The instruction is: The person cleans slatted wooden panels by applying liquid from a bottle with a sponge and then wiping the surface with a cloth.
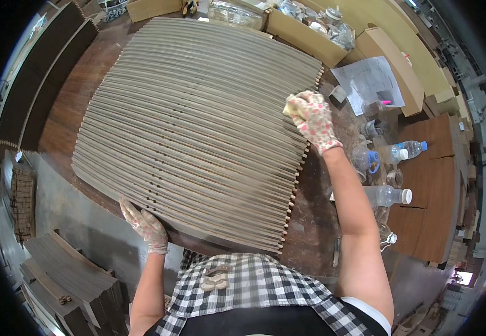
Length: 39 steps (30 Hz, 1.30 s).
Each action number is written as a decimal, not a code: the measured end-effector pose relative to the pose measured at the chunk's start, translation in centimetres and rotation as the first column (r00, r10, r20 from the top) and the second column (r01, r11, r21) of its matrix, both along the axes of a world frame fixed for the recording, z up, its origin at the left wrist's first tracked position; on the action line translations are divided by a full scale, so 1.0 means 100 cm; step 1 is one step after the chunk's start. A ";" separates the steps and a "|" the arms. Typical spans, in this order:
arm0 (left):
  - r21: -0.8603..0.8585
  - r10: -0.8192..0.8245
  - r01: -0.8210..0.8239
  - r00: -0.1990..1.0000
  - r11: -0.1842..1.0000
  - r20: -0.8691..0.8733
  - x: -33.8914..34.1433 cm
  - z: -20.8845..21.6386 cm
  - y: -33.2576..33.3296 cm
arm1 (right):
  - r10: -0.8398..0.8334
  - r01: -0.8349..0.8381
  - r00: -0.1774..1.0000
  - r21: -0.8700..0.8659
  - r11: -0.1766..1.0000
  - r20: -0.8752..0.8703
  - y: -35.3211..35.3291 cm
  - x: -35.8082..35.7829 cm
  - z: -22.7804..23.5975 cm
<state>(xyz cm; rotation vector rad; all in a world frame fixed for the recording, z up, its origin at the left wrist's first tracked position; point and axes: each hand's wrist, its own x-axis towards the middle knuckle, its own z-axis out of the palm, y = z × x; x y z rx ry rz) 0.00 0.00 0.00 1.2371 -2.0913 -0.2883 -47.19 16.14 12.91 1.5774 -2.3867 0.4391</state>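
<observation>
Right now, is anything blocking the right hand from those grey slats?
Nothing visible blocks it: only the pale wad in the gloved right hand comes between it and the grey slats. The bottles are off to the right.

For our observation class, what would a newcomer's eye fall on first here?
Probably the broad spread of grey strips across the middle of the table. Next, the gloved left hand at their near edge and the gloved right hand over their right end. Clear bottles clutter the right.
</observation>
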 end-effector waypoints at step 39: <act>-0.047 0.005 -0.004 1.000 0.999 0.022 0.000 0.001 0.002 | -0.161 0.207 0.963 -0.214 0.955 0.216 0.098 0.061 -0.025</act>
